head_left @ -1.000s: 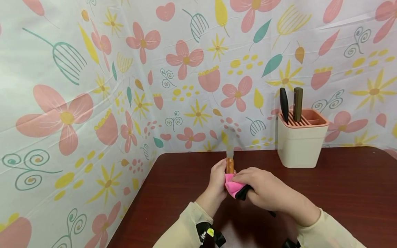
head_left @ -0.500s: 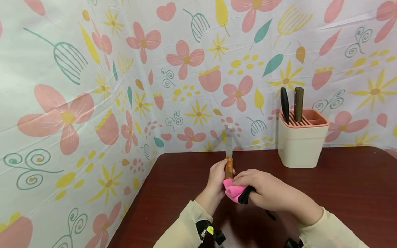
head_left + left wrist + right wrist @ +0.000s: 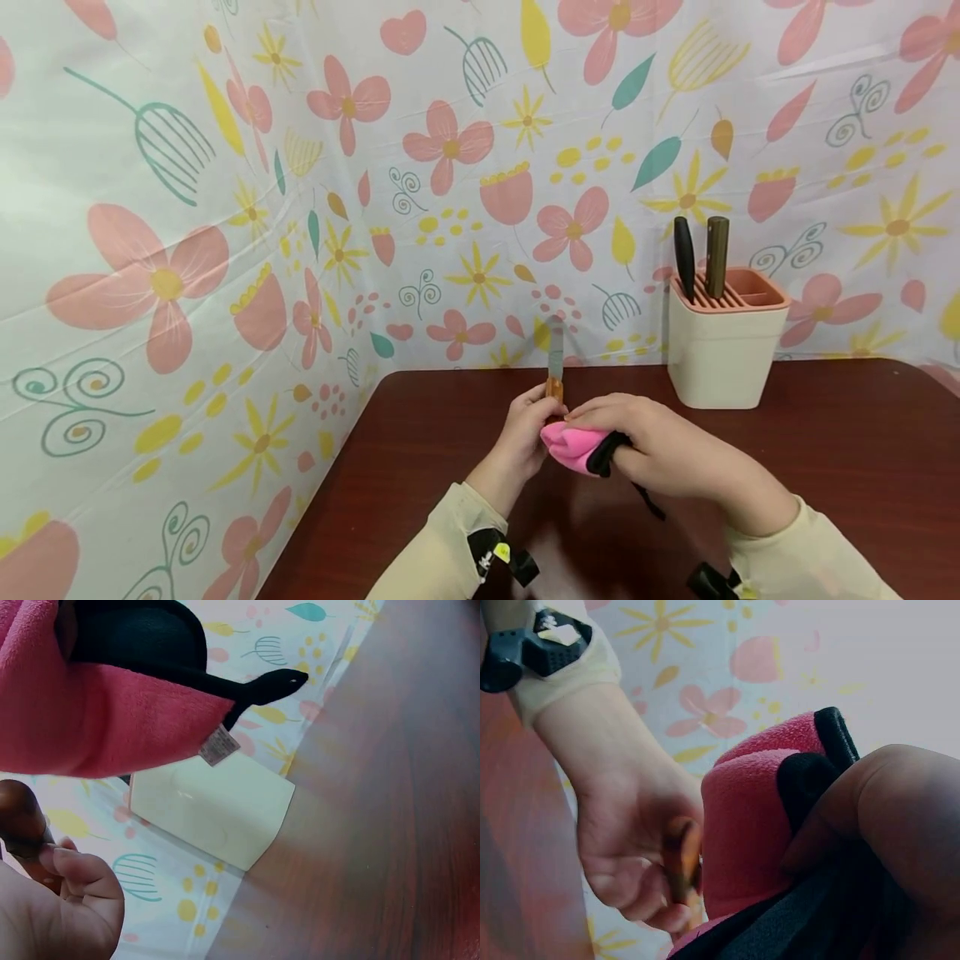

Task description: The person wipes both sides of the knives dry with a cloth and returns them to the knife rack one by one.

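My left hand [image 3: 525, 429] grips the wooden handle of a knife [image 3: 554, 390], whose blade points away from me toward the patterned backdrop. In the left wrist view, the handle's butt end [image 3: 19, 810] sticks out past the curled fingers. A folded pink cloth [image 3: 573, 446] with black edging is held by my right hand [image 3: 660, 442], close beside the left hand. From the right wrist, the fingers of the right hand [image 3: 915, 802] are seen pinching the cloth's dark fold. A black loop and a small label [image 3: 218, 745] hang from the cloth.
A cream knife block [image 3: 723, 358] with a coral slotted top stands at the back right of the dark wooden table [image 3: 847, 467]. Two knives, one black-handled [image 3: 684, 258] and one brown-handled [image 3: 717, 257], stand in it. A floral sheet [image 3: 465, 208] hangs behind and to the left.
My right hand and the cloth have risen slightly in view. The left fingers now cover the lower handle, which showed more fully half a second ago. The head view has shifted a little.
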Demonstrator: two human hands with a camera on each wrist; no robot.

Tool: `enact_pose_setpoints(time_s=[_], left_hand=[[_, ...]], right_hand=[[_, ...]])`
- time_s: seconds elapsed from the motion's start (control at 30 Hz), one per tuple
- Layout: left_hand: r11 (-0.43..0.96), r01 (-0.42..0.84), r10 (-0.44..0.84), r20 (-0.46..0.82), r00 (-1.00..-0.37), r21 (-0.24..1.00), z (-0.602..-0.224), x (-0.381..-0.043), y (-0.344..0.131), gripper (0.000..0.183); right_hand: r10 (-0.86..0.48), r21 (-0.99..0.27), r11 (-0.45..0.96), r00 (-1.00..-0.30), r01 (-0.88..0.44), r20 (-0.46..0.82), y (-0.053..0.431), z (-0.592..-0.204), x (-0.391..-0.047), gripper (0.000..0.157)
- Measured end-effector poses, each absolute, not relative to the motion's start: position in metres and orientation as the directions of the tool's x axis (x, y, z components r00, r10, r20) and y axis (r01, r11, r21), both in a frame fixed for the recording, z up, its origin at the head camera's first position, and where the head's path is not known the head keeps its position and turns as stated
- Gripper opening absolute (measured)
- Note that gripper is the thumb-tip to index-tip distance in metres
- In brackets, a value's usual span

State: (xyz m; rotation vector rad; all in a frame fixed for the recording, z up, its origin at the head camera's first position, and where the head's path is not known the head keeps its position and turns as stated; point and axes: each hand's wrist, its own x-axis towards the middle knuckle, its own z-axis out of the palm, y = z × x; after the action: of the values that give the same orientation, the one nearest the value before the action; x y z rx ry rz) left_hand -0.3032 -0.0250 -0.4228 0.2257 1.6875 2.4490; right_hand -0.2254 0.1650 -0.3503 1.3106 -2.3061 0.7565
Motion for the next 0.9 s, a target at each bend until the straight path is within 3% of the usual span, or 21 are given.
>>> enact_pose_setpoints(time_s=[0.17, 0.43, 0.67, 0.9], left_hand=[[-0.318, -0.089, 0.266, -0.002, -0.964, 0.944, -0.421, -0.302, -0.027, 0.038], [-0.278, -0.12, 0.361, -0.012, -0.932, 0.953, -0.418, -0.3, -0.033, 0.072], [-0.251, -0.137, 0.403, -0.025, -0.915, 0.958, -0.417, -0.301, -0.036, 0.072], [-0.211, -0.147, 0.471, -0.031, -0.881, 0.966, -0.415, -0.3, -0.036, 0.078]], right_hand=[[-0.656, -0.252, 0.441, -0.501, -0.862, 0.564, 0.188, -0.342, -0.231, 0.06], [-0.642, -0.285, 0.629, -0.69, -0.723, 0.334, 0.258, -0.345, -0.241, 0.06], [-0.476, -0.192, 0.846, -0.866, -0.498, 0.15, 0.332, -0.375, -0.25, 0.044], [-0.319, -0.028, 0.944, -0.935, -0.327, 0.155, 0.387, -0.419, -0.246, 0.041]])
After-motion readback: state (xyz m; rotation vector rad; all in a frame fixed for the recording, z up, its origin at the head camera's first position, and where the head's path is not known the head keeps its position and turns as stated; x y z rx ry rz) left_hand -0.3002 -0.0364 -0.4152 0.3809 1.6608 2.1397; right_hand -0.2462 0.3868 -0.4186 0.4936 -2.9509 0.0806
